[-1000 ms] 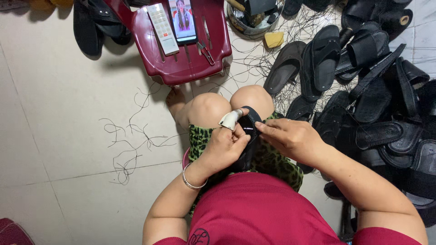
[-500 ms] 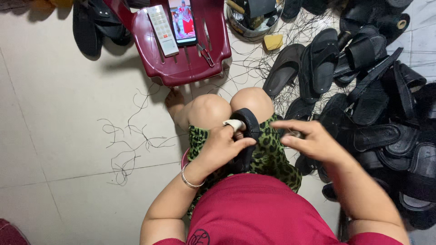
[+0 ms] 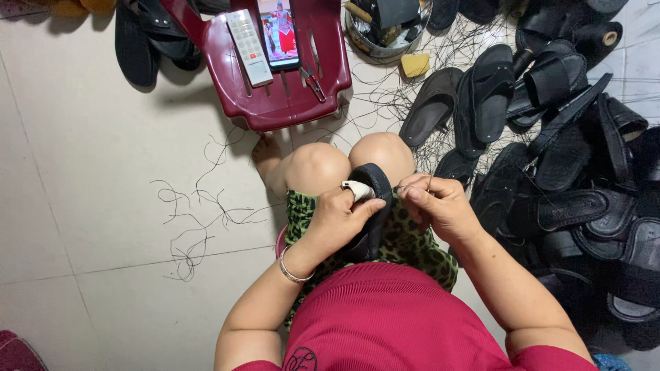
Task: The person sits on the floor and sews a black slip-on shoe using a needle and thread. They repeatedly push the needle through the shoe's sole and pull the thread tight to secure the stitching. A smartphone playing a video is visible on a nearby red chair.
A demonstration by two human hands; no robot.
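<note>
My left hand [image 3: 338, 220] grips a black sandal [image 3: 375, 213] that stands on edge on my lap, between my knees. A white guard covers that hand's forefinger, which presses on the sandal's top. My right hand [image 3: 438, 206] sits right beside the sandal's right edge, fingers pinched together on a thin dark thread [image 3: 412, 185]; any needle is too small to see.
A dark red plastic stool [image 3: 275, 103] stands ahead with a phone [image 3: 278, 31], a white remote [image 3: 246, 45] and small pliers on it. A pile of black sandals [image 3: 550, 137] fills the right side. Loose black threads [image 3: 199, 220] lie on the tiled floor at left. A metal bowl [image 3: 385, 34] sits behind.
My right hand swung out to the right away from the sandal, then came back against its edge. My left hand kept its hold.
</note>
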